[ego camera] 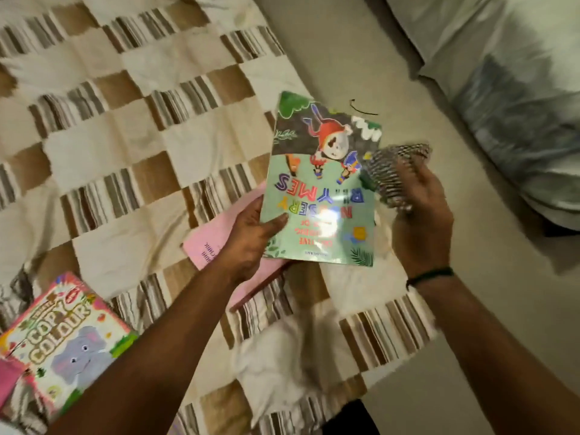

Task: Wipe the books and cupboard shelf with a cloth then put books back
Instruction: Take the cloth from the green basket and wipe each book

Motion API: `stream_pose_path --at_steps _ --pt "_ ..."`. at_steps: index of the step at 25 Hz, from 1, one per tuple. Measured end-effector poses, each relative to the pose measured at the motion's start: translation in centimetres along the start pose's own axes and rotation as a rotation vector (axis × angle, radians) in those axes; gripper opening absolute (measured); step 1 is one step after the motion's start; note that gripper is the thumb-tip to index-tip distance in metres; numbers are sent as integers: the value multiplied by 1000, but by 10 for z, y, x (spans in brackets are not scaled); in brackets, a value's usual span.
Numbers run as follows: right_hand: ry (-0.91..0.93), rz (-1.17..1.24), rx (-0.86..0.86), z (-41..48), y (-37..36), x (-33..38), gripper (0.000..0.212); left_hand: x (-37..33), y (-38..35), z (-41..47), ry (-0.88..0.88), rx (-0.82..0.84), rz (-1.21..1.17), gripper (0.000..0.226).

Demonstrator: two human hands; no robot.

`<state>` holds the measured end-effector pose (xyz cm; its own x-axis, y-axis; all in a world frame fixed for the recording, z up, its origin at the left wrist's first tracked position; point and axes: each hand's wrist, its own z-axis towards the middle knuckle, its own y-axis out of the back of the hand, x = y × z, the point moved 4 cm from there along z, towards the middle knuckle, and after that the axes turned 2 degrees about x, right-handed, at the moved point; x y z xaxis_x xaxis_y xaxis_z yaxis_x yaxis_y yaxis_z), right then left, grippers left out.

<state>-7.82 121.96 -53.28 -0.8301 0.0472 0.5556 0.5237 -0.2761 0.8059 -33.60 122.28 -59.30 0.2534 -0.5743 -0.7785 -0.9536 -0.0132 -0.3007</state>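
Bed quilt [125, 127] below. Left hand [248, 243] pinches book [323, 189] at near edge; right hand [420, 215] clutches cloth [389, 174] beside it. Risk: wiping pressure likely buckles the unsupported book.

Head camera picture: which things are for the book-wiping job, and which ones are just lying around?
For the job:
Nursery Rhymes book, gripped by the left hand
checked cloth, held in the right hand
pink book
Copy Colour book

Just lying about:
patchwork blanket
pillow
thin black strand
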Motion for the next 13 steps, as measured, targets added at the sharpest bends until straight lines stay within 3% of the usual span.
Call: stream_pose_path --at_steps 2,3,4,5,7,8,9,11,13 --pt "362 4 109 -20 -11 34 52 1 -28 7 37 -51 58 34" --pt "534 -122 183 -23 -22 34 52 1 -37 9 52 -70 90 35" --pt "590 -261 267 -17 -33 5 53 0 -45 12 60 -81 113 37" --pt "471 -357 351 1 -37 -40 53 1 -52 16 57 -64 120 38" --pt "-170 -531 510 37 -13 -133 41 -1 -62 19 31 -9 109 39" --pt "-428 -528 592 43 3 -166 35 -4 -63 19 12 -11 117 38" --pt "-581 -398 559 44 18 -183 34 -6 -66 20 -19 -33 173 37" --pt "-503 -177 373 49 35 -167 40 -14 -66 20 -207 -130 547 38" --pt "-488 215 84 45 53 -122 39 -21 -65 17 -493 -250 1126 45"
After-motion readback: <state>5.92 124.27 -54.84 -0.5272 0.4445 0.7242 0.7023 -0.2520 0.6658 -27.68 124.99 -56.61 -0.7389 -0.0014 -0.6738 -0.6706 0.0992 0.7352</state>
